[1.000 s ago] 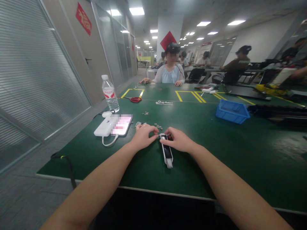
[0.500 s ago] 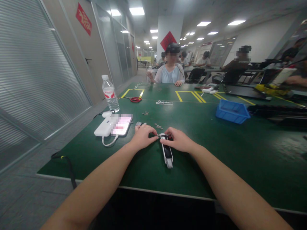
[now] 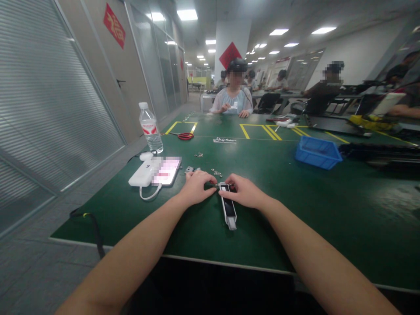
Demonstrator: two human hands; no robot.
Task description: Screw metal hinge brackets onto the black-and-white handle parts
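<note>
A long narrow device [image 3: 229, 205], white-framed with a dark inset and a pale translucent tab at its near end, lies on the green table in front of me. My right hand [image 3: 244, 191] grips its far end, thumb on the near side and fingers curled round the top. My left hand [image 3: 197, 187] pinches thumb and forefinger at a thin metal piece [image 3: 217, 185] on the device's left far corner; it is too small to name. Just beyond my fingers lie several small metal rings [image 3: 216, 173]. A small grey metal part [image 3: 189, 169] sits behind my left hand.
Left of my hands are a white power bank [image 3: 141, 174] with a cable and a phone [image 3: 168, 171]. A water bottle [image 3: 151, 129] and red-handled scissors [image 3: 185, 136] stand farther back. A blue bin [image 3: 318, 152] is at right. A person [image 3: 233, 98] sits opposite.
My hands and the device stay almost in place. Across the table, the person's raised hand has come in front of the chest, holding a small white item.
</note>
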